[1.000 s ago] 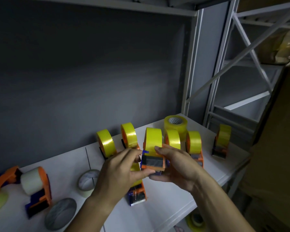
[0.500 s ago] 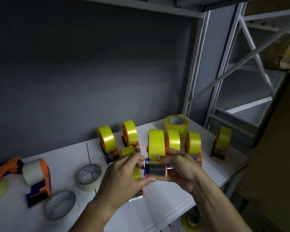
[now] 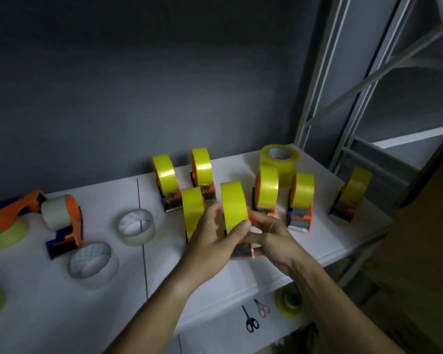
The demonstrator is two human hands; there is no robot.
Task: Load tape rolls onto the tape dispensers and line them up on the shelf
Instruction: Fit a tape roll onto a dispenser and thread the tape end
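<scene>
The loaded tape dispenser (image 3: 234,213) sits near the front edge of the white shelf (image 3: 241,274), with bare shelf to its left as far as the two loose clear rolls (image 3: 136,226). The left hand (image 3: 215,244) curls around its yellow roll with the thumb on the tape face, and the right hand (image 3: 269,236) pinches its orange base, seemingly resting on the shelf. Just behind and right of it stand more loaded dispensers (image 3: 301,200).

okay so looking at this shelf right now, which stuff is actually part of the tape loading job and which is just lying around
Job:
- held dispenser, in left hand and right hand
- loaded yellow dispensers
- loose clear rolls
- orange dispenser with white roll
- shelf

Lying about:
- black scissors
- pink scissors
</scene>
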